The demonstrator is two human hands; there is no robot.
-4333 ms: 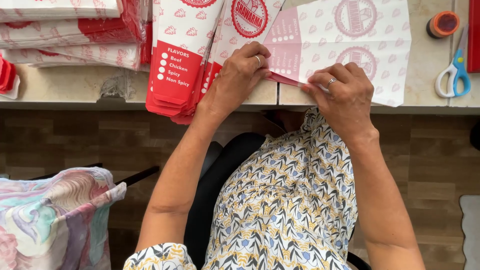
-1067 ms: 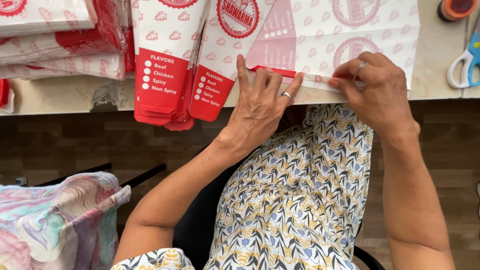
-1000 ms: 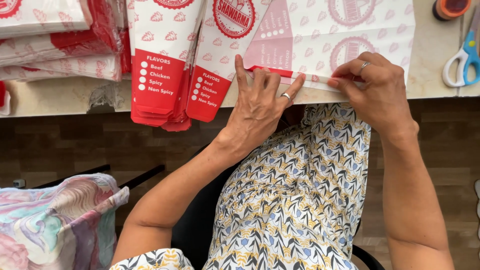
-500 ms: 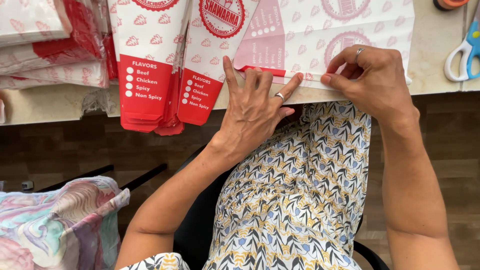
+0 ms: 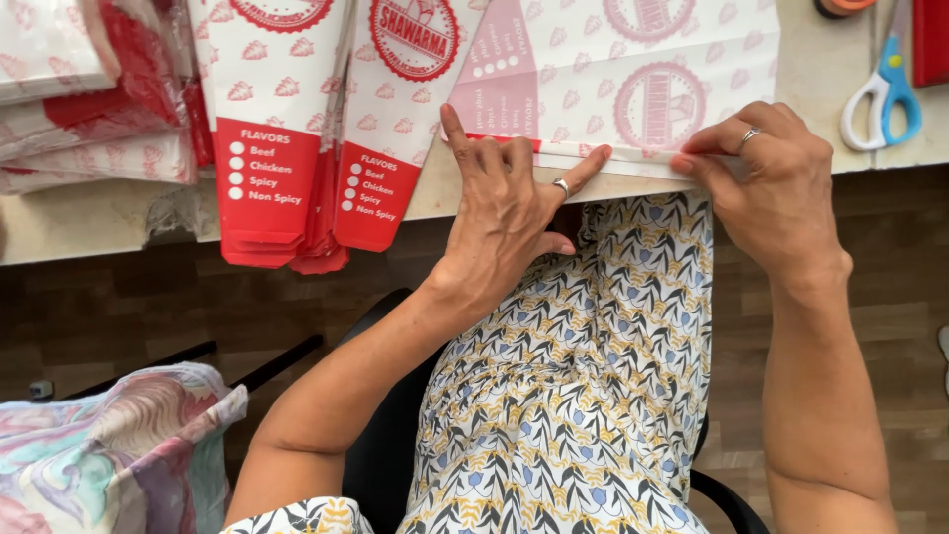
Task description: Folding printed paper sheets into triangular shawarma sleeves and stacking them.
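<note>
A white paper sheet with pink round prints [image 5: 633, 79] lies on the table, its near edge folded up into a narrow strip. My left hand [image 5: 504, 213] presses flat on that fold, fingers spread, a ring on one finger. At the fold's right end my right hand [image 5: 771, 188] pinches the strip between thumb and fingertips. Left of the sheet, red and white paper sleeves [image 5: 297, 129] lie stacked and hang over the table edge.
More bundled sleeves [image 5: 79, 89] sit at the far left. Scissors with blue and white handles [image 5: 885, 94] lie at the right, beside a red object [image 5: 929, 40]. A tape roll [image 5: 840, 6] shows at the top. Patterned cloth [image 5: 109, 455] lies lower left.
My left hand slid from the sleeve stack onto the sheet's folded edge and flattened there. My right hand stays pinching the fold's right end. The view shifted slightly.
</note>
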